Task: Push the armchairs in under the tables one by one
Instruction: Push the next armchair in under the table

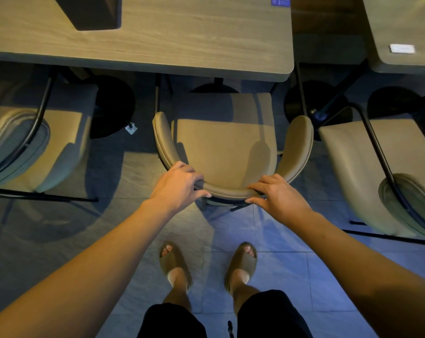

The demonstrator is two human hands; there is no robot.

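A tan padded armchair [222, 145] with a curved backrest stands directly in front of me, its seat front just short of the edge of the long wooden table [182, 50]. My left hand [178, 185] grips the left part of the backrest's top rim. My right hand [278, 197] grips the right part of the same rim. Both arms are stretched forward.
A second armchair [28, 152] stands at the left, angled, and a third [377, 172] at the right before another table [406, 32]. Round black table bases [111, 106] sit under the tables. My sandalled feet [175, 262] stand on grey floor tiles behind the chair.
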